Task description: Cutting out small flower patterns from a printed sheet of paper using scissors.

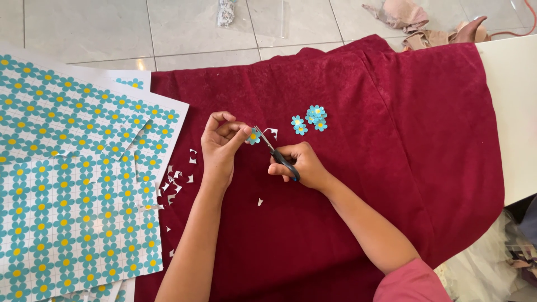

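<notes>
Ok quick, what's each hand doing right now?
Left hand: closed, pinching a paper flower.
Right hand: closed on scissors, blades at the flower.

A dark red cloth covers the middle of the scene. At its left lie sheets printed with blue, yellow-centred flowers, overlapping one another. Small white paper scraps are scattered along the cloth's left edge. A little pile of cut-out flowers sits on the cloth. Beyond it, crumpled beige fabric lies on the pale tiled floor. A white surface borders the right.
</notes>
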